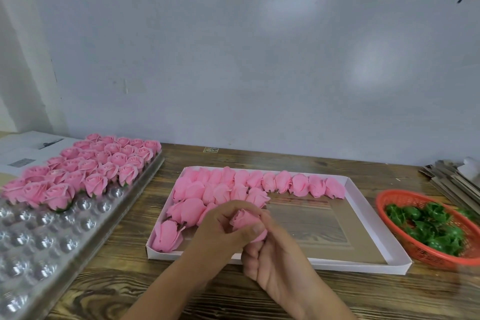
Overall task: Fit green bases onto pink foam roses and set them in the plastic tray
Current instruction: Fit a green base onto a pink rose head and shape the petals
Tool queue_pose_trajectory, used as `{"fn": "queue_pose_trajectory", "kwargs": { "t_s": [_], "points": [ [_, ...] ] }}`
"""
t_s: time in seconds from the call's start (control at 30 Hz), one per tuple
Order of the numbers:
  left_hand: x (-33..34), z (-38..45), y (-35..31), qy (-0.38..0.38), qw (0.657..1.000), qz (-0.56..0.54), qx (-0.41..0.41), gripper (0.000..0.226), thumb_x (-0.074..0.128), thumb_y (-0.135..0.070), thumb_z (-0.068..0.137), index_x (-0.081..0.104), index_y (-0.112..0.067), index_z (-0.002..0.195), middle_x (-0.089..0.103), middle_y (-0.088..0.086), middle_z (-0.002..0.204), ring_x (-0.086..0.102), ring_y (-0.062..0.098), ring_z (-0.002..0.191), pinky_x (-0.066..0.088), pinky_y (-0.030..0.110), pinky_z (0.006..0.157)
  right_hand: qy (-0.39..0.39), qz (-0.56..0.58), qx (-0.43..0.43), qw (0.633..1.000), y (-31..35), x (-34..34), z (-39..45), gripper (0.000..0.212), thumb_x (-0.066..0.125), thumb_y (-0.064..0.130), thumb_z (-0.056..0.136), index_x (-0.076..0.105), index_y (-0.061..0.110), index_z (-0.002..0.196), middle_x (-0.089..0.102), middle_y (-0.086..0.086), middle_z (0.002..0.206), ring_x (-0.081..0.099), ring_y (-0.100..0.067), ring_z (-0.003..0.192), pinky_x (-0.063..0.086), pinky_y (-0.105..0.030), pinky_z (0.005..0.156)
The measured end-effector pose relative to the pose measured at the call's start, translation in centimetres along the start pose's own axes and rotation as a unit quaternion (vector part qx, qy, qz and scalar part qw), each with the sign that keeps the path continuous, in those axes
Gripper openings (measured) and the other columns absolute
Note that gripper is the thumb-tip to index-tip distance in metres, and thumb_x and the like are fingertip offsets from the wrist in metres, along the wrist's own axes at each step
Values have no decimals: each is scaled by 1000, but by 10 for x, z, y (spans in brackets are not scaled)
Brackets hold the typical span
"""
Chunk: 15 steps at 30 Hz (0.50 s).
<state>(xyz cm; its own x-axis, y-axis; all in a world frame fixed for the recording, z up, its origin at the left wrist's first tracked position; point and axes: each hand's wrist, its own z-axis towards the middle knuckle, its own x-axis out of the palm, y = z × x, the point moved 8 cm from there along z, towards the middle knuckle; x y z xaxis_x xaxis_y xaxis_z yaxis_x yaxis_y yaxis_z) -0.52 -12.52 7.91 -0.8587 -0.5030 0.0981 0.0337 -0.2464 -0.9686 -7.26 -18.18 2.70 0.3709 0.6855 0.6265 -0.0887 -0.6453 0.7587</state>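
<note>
A: How many roses lie in the white cardboard box (376, 218)?

B: About twenty loose roses (223, 191), bunched along its far and left sides; the exact count is unclear.

A: And the hands?

B: Both grasp one pink rose (245, 218) over the box: left hand (217, 232) curled round it, right hand (262, 260) gripping from below.

A: The rest?

B: One clear plastic tray (39, 247) at left holds roughly thirty-five finished roses (85, 169). One red basket (426, 252) at right holds the green bases (428, 226), too tangled to count.
</note>
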Motion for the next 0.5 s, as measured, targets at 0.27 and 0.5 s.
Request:
{"fn": "queue_pose_trajectory", "kwargs": {
  "t_s": [0.27, 0.5],
  "points": [
    [-9, 2, 5, -9, 998, 59, 23, 33, 91, -20, 71, 79, -31, 99, 78, 1, 102, 72, 16, 100, 56, 20, 80, -72, -123, -44, 989, 17, -18, -2, 52, 53, 57, 86, 69, 8, 87, 49, -6, 55, 45, -16, 47, 34, -25, 44],
    [-10, 3, 7, -6, 998, 56, 18, 29, 84, -38, 73, 77, -35, 102, 78, -2, 101, 73, 10, 94, 55, 17, 78, -86, -204, -157, 963, 40, -19, -9, 17, 64, 18, 90, 73, 22, 105, 66, -18, 98, 66, -17, 80, 55, -28, 66]
  ]
}}
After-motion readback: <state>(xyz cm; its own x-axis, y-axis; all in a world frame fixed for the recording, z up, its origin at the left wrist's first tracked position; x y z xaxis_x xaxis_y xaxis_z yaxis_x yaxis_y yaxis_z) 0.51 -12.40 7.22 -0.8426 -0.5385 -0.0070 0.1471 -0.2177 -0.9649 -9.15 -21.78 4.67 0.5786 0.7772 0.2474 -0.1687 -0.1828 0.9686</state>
